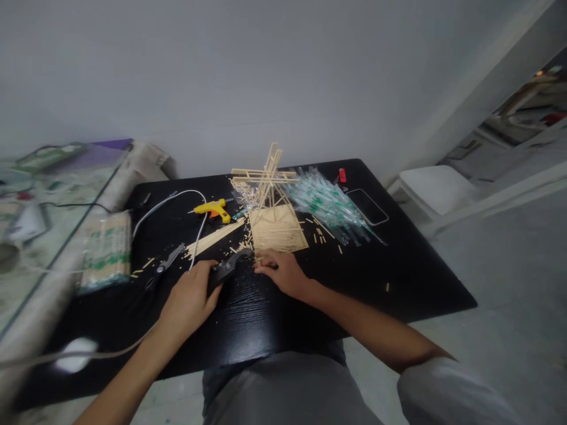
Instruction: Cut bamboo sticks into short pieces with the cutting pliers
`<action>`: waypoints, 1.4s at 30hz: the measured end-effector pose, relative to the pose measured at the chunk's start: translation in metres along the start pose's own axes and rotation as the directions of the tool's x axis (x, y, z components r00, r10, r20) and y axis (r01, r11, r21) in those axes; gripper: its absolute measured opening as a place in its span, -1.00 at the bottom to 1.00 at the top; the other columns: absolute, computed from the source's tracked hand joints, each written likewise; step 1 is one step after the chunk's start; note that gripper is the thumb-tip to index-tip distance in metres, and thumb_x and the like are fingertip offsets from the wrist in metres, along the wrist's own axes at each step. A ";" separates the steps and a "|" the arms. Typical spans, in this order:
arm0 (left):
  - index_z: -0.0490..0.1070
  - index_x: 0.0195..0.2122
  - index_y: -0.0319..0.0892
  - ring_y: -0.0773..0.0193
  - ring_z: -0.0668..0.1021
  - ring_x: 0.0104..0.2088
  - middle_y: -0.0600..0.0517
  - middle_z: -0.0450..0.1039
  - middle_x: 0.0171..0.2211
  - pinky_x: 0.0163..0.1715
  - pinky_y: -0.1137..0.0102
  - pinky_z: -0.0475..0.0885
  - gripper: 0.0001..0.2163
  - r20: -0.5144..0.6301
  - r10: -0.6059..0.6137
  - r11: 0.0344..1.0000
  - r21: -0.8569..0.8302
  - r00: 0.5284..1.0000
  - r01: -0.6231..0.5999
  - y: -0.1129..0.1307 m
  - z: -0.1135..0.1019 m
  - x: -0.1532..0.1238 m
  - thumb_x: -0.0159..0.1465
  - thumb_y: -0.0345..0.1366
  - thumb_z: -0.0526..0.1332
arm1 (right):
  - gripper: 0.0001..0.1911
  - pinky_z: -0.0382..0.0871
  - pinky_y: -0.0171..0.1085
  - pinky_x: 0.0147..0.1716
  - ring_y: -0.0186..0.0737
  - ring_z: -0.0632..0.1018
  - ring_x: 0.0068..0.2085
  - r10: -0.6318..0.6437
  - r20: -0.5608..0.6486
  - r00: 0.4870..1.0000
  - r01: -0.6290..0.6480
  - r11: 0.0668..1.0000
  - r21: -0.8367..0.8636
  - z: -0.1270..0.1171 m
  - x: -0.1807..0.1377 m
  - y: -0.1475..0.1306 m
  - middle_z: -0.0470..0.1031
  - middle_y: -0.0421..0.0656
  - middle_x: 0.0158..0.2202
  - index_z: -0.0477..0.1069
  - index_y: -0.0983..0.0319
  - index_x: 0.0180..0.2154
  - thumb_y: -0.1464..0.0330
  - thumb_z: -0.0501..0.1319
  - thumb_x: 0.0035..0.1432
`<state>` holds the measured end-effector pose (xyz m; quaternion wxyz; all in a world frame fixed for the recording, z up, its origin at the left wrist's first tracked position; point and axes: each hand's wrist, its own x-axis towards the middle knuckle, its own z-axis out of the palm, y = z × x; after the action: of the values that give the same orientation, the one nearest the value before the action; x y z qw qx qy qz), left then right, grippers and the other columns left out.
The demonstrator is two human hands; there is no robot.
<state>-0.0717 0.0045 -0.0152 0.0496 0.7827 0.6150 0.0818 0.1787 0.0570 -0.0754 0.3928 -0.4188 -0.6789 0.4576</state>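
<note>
In my left hand (192,295) I grip a dark hand cutter (227,268), like pruning shears, its jaws pointing right. Close to those jaws, my right hand (281,271) has its fingers pinched together at the front edge of a wooden base (279,227); what sits between the fingertips is too small to make out. Behind the base rises a windmill-like model (271,177) of thin wooden sticks with crossed blades. Cut stick bits (245,239) lie scattered left of the base, beside a bundle of long sticks (215,239).
A yellow glue gun (213,209) lies left of the model, near a white cable (146,215). Scissors (166,262) and a pack of sticks (105,251) are farther left. Plastic wrappers (330,203) spread at right, by a red object (342,175). Everything rests on a black table (376,277).
</note>
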 end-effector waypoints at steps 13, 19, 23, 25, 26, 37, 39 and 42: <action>0.39 0.03 -0.35 -0.10 0.56 -0.14 -0.23 0.50 -0.15 -0.11 0.09 0.45 -0.72 0.054 0.162 0.938 0.301 0.985 -0.171 0.030 -0.012 0.013 0.36 -0.32 0.14 | -0.46 0.51 -0.17 -0.05 -0.15 0.69 -0.16 -0.054 0.021 0.998 0.055 0.994 -0.095 -0.001 0.001 -0.004 0.68 -0.15 -0.15 0.42 0.17 0.14 0.55 0.36 0.12; 0.41 0.10 -0.35 -0.09 0.56 -0.14 -0.22 0.50 -0.14 -0.12 0.08 0.47 -0.67 0.071 0.177 0.922 0.336 0.982 -0.191 0.032 -0.011 0.012 0.36 -0.31 0.16 | -0.47 0.50 -0.17 -0.05 -0.16 0.66 -0.17 -0.071 0.030 0.997 0.074 0.990 -0.123 -0.001 -0.001 -0.002 0.66 -0.16 -0.14 0.44 0.15 0.13 0.57 0.29 0.13; 0.40 0.15 -0.32 -0.08 0.56 -0.17 -0.21 0.49 -0.15 -0.15 0.09 0.48 -0.64 0.104 0.179 0.912 0.356 0.978 -0.204 0.032 -0.008 0.012 0.36 -0.32 0.17 | -0.47 0.50 -0.18 -0.05 -0.16 0.66 -0.16 -0.069 0.036 0.997 0.073 0.991 -0.110 -0.001 -0.001 0.000 0.65 -0.16 -0.13 0.43 0.16 0.13 0.57 0.28 0.13; 0.41 0.14 -0.32 -0.07 0.56 -0.19 -0.20 0.48 -0.17 -0.15 0.10 0.49 -0.65 0.119 0.165 0.908 0.368 0.979 -0.198 0.033 -0.007 0.013 0.35 -0.33 0.16 | -0.47 0.50 -0.18 -0.04 -0.16 0.66 -0.15 -0.069 0.036 0.997 0.073 0.990 -0.118 -0.001 0.000 0.000 0.65 -0.16 -0.12 0.43 0.16 0.13 0.58 0.27 0.12; 0.42 0.11 -0.32 -0.06 0.57 -0.20 -0.20 0.47 -0.18 -0.16 0.11 0.50 -0.67 0.129 0.156 0.907 0.375 0.979 -0.194 0.034 -0.007 0.013 0.35 -0.35 0.16 | -0.47 0.49 -0.18 -0.03 -0.15 0.66 -0.14 -0.068 0.035 0.997 0.072 0.990 -0.125 -0.002 0.000 -0.001 0.65 -0.15 -0.11 0.43 0.16 0.12 0.58 0.28 0.12; 0.40 0.01 -0.25 0.04 0.62 -0.36 -0.13 0.48 -0.28 -0.36 0.23 0.51 -0.67 0.200 0.037 0.909 0.400 0.979 -0.117 0.037 -0.005 0.010 0.33 -0.53 -0.05 | -0.62 0.47 -0.18 -0.03 -0.15 0.64 -0.15 -0.054 0.048 0.997 0.060 0.989 -0.138 -0.005 0.000 -0.010 0.64 -0.14 -0.09 0.46 0.17 0.04 0.49 0.32 0.18; 0.40 -0.01 -0.23 0.04 0.63 -0.38 -0.12 0.48 -0.30 -0.40 0.25 0.50 -0.67 0.206 0.020 0.919 0.382 0.978 -0.099 0.037 -0.006 0.011 0.34 -0.53 -0.08 | -0.64 0.47 -0.19 -0.05 -0.15 0.64 -0.16 -0.052 0.049 0.997 0.058 0.988 -0.141 -0.004 0.000 -0.010 0.64 -0.15 -0.12 0.47 0.17 0.03 0.47 0.32 0.19; 0.40 -0.01 -0.21 0.05 0.64 -0.37 -0.10 0.50 -0.31 -0.40 0.27 0.49 -0.67 0.202 0.003 0.933 0.351 0.979 -0.075 0.036 -0.006 0.012 0.34 -0.53 -0.07 | -0.63 0.48 -0.19 -0.07 -0.16 0.64 -0.18 -0.035 0.046 0.998 0.041 0.989 -0.143 -0.003 0.000 -0.011 0.65 -0.16 -0.14 0.47 0.16 0.02 0.47 0.35 0.17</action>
<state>-0.0356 0.0074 -0.0023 -0.0339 0.7951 0.5958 -0.1082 0.1794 0.0559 -0.0644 0.3554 -0.4232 -0.7262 0.4088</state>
